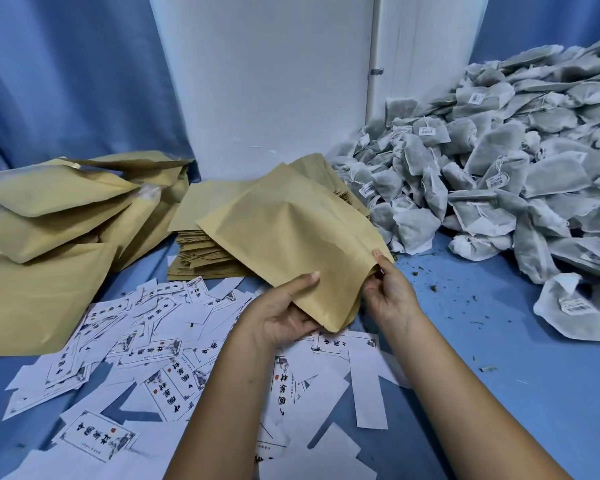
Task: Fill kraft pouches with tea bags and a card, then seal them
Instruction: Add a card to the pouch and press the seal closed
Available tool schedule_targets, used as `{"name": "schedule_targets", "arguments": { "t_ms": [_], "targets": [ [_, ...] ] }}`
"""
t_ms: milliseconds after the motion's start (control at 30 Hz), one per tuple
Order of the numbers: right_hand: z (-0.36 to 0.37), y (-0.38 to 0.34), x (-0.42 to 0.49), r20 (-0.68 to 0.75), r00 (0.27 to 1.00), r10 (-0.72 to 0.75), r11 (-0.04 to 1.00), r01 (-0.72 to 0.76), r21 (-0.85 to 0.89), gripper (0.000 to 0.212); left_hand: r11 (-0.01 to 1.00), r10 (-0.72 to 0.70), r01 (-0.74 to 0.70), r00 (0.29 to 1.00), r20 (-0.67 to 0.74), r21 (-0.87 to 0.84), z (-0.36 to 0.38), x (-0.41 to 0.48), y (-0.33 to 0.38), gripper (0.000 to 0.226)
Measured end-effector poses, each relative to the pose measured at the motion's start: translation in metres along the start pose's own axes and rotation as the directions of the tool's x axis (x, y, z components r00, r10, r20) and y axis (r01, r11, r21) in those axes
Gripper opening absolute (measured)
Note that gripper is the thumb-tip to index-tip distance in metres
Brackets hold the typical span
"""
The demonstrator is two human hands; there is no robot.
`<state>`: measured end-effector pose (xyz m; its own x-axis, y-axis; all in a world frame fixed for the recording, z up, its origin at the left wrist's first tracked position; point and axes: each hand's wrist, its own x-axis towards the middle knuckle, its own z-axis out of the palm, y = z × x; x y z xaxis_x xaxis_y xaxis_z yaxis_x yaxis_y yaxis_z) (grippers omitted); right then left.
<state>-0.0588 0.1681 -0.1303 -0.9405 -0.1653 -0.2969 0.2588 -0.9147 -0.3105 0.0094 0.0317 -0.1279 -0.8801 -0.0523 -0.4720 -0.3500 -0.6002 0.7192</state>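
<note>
Both hands hold one kraft pouch (pixel 291 237) lifted above the blue table. My left hand (pixel 284 310) grips its near corner from below, thumb on top. My right hand (pixel 385 289) pinches the pouch's open right edge. Behind the pouch lies a stack of flat empty pouches (pixel 205 251). A big heap of grey tea bags (pixel 499 174) with strings and tags fills the right side. White printed cards (pixel 153 341) lie scattered under and left of my forearms.
Several filled, puffy kraft pouches (pixel 59 216) are piled at the left. A white panel (pixel 274 81) and blue curtains (pixel 66 74) stand behind the table. Tea crumbs (pixel 433 289) dot the blue table surface (pixel 499 375) at the right.
</note>
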Motion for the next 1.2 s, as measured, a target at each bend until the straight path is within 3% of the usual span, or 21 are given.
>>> {"name": "schedule_targets", "arguments": {
  "t_ms": [133,267,367,700,867,1000,1200],
  "targets": [
    [-0.001,-0.016,0.001,-0.035,0.994,-0.107,0.981,0.100,-0.165,0.010,0.998,0.045,-0.044,0.999,-0.019,0.044,-0.002,-0.001,0.005,0.016],
    [-0.008,-0.034,0.004,-0.124,0.972,-0.199,0.923,0.143,-0.357,0.013,0.978,0.166,-0.158,0.985,-0.051,0.134,-0.011,-0.003,0.015,0.031],
    [-0.010,-0.034,0.002,-0.146,0.961,-0.235,0.898,0.157,-0.412,0.010,0.958,0.199,-0.182,0.978,-0.059,0.224,-0.012,-0.004,0.016,0.033],
    [-0.013,-0.030,0.003,-0.060,0.922,-0.382,0.804,0.300,-0.513,0.010,0.941,0.223,-0.201,0.974,-0.051,0.271,-0.023,0.000,0.018,0.035],
    [-0.015,-0.028,0.002,-0.007,0.955,-0.296,0.780,0.237,-0.579,0.009,0.933,0.257,-0.222,0.962,-0.094,0.282,-0.025,0.001,0.019,0.044],
    [-0.017,-0.025,-0.001,0.015,0.979,-0.202,0.696,0.154,-0.701,0.023,0.944,0.244,-0.211,0.964,-0.106,0.253,-0.028,0.000,0.021,0.047],
    [-0.019,-0.025,0.000,0.019,0.972,-0.234,0.689,0.179,-0.702,0.029,0.937,0.255,-0.219,0.961,-0.106,0.272,-0.029,-0.001,0.021,0.043]
  ]
}}
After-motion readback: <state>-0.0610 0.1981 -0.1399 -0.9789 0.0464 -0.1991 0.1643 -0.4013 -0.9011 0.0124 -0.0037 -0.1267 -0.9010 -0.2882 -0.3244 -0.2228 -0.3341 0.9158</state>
